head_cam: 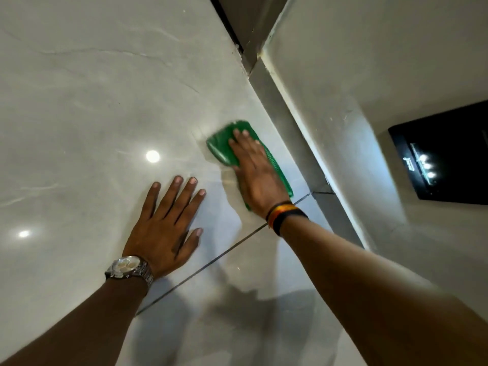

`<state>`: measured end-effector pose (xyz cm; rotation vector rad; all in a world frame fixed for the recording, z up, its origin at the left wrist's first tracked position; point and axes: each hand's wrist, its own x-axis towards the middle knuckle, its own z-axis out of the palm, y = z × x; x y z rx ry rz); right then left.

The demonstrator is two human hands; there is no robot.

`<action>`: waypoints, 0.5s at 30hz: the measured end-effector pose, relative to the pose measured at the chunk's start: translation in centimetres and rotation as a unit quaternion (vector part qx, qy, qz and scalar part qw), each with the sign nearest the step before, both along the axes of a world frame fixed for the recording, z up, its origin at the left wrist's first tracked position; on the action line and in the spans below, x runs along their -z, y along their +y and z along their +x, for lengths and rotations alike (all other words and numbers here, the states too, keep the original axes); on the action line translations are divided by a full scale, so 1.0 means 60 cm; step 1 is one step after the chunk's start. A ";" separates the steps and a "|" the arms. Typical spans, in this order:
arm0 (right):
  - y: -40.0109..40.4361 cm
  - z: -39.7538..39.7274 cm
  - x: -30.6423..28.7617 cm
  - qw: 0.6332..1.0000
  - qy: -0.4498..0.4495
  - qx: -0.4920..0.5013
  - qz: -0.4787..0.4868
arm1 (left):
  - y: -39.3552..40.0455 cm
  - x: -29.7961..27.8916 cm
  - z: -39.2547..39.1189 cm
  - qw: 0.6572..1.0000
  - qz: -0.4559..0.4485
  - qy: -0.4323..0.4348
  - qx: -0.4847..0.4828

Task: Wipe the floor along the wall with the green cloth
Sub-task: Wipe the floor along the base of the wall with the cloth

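A folded green cloth lies flat on the glossy pale tile floor, close to the grey skirting at the foot of the wall. My right hand presses palm-down on the cloth and covers most of it; its wrist carries coloured bands. To the left of it, my left hand rests flat on the bare tile with fingers spread, holding nothing. A metal watch sits on that wrist.
A dark grout line crosses the floor under my arms. A black panel with small lit points is mounted on the wall at right. A dark door-frame edge stands at the top. Ceiling lights reflect in the tile at left.
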<state>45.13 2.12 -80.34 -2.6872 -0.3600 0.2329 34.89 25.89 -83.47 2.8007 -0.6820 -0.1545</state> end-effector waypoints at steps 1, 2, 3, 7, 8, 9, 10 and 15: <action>-0.018 -0.021 0.001 1.000 -0.002 0.018 -0.008 | 0.000 0.000 0.001 1.000 -0.002 0.002 -0.003; -0.033 -0.033 0.001 0.998 -0.003 0.055 -0.015 | 0.000 -0.001 0.002 1.000 -0.002 0.003 -0.004; -0.044 -0.034 0.001 0.995 -0.005 0.095 -0.018 | 0.000 -0.001 0.003 1.000 -0.003 0.002 -0.004; -0.026 0.014 0.005 0.990 -0.009 0.140 -0.001 | 0.003 0.003 0.000 1.000 -0.014 0.006 -0.004; -0.014 0.034 0.004 0.990 -0.009 0.137 0.009 | 0.003 0.003 -0.002 1.000 -0.016 0.005 -0.003; 0.001 0.057 0.003 0.990 -0.010 0.137 0.025 | 0.003 0.004 -0.003 1.000 -0.013 0.004 -0.001; 0.016 0.081 0.001 0.989 -0.012 0.140 0.042 | 0.002 0.004 -0.003 1.000 -0.007 0.004 0.001; 0.062 0.125 0.007 0.998 -0.021 0.051 0.012 | 0.001 0.005 -0.002 1.000 0.004 0.006 -0.002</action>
